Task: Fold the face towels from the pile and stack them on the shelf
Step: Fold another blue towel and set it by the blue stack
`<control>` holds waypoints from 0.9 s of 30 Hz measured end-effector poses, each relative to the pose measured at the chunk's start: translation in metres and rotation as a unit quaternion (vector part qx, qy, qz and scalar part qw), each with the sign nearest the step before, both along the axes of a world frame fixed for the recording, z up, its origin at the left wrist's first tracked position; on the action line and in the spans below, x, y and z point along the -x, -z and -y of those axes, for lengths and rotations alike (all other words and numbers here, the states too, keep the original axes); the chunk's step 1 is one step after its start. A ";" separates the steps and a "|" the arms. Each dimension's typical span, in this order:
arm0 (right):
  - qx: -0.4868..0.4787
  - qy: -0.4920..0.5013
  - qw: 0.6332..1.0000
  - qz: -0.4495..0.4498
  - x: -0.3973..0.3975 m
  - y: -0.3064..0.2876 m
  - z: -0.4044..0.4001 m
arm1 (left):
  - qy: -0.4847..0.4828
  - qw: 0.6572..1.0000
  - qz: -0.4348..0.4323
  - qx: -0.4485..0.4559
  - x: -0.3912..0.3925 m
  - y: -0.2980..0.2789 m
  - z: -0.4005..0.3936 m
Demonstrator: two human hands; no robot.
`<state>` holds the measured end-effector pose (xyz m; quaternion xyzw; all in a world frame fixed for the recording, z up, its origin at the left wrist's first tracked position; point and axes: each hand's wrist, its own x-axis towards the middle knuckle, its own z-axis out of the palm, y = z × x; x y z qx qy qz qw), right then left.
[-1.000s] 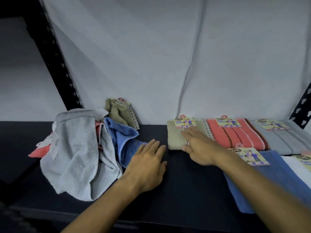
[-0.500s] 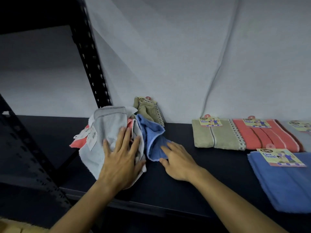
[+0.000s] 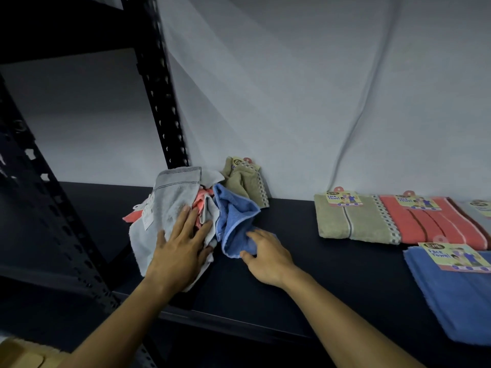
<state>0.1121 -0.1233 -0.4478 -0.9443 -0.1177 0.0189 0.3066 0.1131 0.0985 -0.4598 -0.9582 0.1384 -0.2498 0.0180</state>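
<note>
The pile of face towels [image 3: 202, 211] sits crumpled at the centre left of the frame on the dark shelf [image 3: 292, 277], just right of the black perforated upright [image 3: 162, 102]; a grey towel [image 3: 170, 205] drapes its left side, a coral one [image 3: 202, 200] shows in the middle, a blue towel [image 3: 233, 224] spills to the lower right and a tan one [image 3: 247, 181] leans on the white backdrop [image 3: 292, 88]; the left hand [image 3: 180, 251] lies flat on the grey towel with fingers spread; the right hand [image 3: 268, 256] pinches the lower edge of the blue towel between thumb and fingers; at the right of the frame, well apart from the pile, folded towels lie flat with paper tags: a tan folded towel [image 3: 353, 221], a coral folded towel [image 3: 430, 224] touching it, and a blue folded towel [image 3: 457, 296] nearer the lower right corner.
</note>
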 end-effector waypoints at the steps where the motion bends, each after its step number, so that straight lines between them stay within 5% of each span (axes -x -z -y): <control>1: -0.041 0.007 0.999 -0.007 -0.001 0.000 -0.002 | 0.002 1.000 -0.001 0.005 0.000 0.001 -0.002; 7: -0.312 0.106 0.943 0.045 -0.008 -0.006 -0.015 | -0.010 1.000 -0.005 0.018 0.003 0.007 -0.002; 10: -0.288 0.066 0.953 0.068 -0.017 -0.012 -0.030 | -0.012 1.000 -0.002 0.009 0.003 0.009 0.001; 16: -0.012 0.055 0.995 0.083 -0.036 -0.020 -0.043 | -0.014 1.000 0.002 0.010 0.000 0.013 0.001; 27: -0.202 0.150 0.952 0.174 -0.024 -0.037 0.014 | -0.039 0.999 -0.022 0.009 0.003 0.004 0.004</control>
